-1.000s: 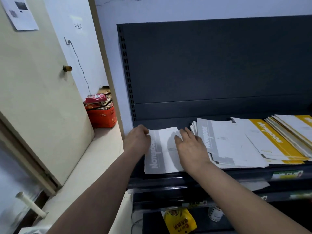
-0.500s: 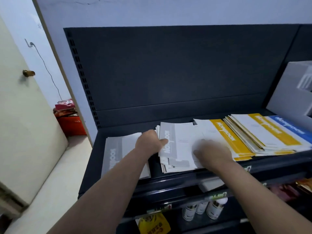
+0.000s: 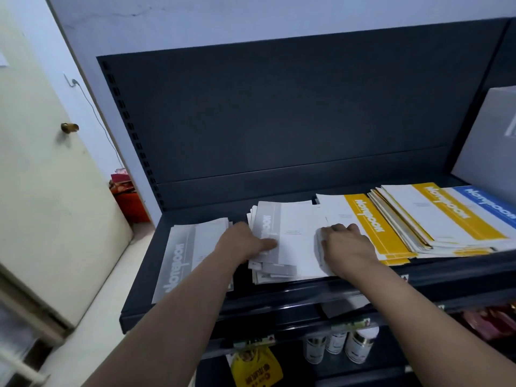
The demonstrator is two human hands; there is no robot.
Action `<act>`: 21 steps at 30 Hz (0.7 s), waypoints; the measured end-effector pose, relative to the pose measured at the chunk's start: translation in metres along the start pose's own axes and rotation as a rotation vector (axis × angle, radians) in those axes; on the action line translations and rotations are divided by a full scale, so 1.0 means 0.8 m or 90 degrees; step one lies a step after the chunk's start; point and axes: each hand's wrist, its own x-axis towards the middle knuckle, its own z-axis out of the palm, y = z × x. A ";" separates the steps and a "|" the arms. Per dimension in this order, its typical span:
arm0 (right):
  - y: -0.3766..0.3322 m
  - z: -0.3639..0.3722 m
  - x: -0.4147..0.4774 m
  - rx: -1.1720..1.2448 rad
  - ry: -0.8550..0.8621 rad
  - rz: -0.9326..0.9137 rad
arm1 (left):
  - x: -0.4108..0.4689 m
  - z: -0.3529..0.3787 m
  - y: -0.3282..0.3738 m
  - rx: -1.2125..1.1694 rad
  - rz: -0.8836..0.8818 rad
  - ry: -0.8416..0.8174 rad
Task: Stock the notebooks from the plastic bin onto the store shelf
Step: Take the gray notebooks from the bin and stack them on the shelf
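Note:
A messy stack of grey-banded notebooks (image 3: 296, 233) lies in the middle of the dark shelf (image 3: 279, 311). My left hand (image 3: 245, 244) holds its left edge with the thumb laid over the grey band. At the stack's right edge, my right hand (image 3: 344, 245) has its fingers curled round the pages. A separate grey notebook (image 3: 190, 252) lies flat at the shelf's left end. To the right lie yellow-banded notebooks (image 3: 371, 227), a bigger yellow stack (image 3: 446, 216) and a blue one (image 3: 491, 205). The plastic bin is out of view.
A white box (image 3: 488, 141) stands on the shelf at the far right. The lower shelf holds white bottles (image 3: 337, 344), with a yellow packet (image 3: 257, 367) hanging below. On the left are a cream door with a brass knob (image 3: 69, 127) and a red box (image 3: 131, 199) on the floor.
Both hands left the grey notebook at the shelf's left end and moved right onto the middle grey stack. The view swung right, and the blue notebook and white box came into view.

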 end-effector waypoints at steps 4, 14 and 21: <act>0.007 0.001 -0.002 -0.003 0.014 -0.009 | 0.005 -0.024 -0.013 -0.012 -0.033 0.070; -0.034 0.013 0.007 0.018 0.020 -0.042 | -0.009 -0.047 -0.026 -0.234 -0.055 0.268; -0.027 0.000 0.027 0.165 -0.028 0.093 | -0.015 -0.048 -0.031 -0.398 -0.063 0.208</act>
